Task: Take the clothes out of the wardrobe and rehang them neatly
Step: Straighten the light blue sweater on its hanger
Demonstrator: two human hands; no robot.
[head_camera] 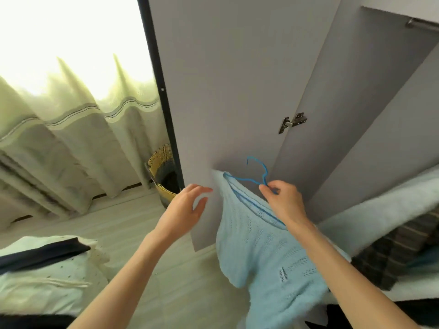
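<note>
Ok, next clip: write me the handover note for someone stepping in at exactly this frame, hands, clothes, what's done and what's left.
Right hand: grip pinched on the neck of the blue hanger, just below its hook.
Left hand: open, fingers relaxed, holding nothing, beside the shoulder of the light blue knit top.
The top sits on the hanger and hangs down in front of the open wardrobe door.
The wardrobe rail is at upper right, bare where visible.
More clothes lie on the bed at lower left and in a pile at right.
Done: top is on its hanger.
Left: straighten it, hook it on the rail, then the remaining clothes.
</note>
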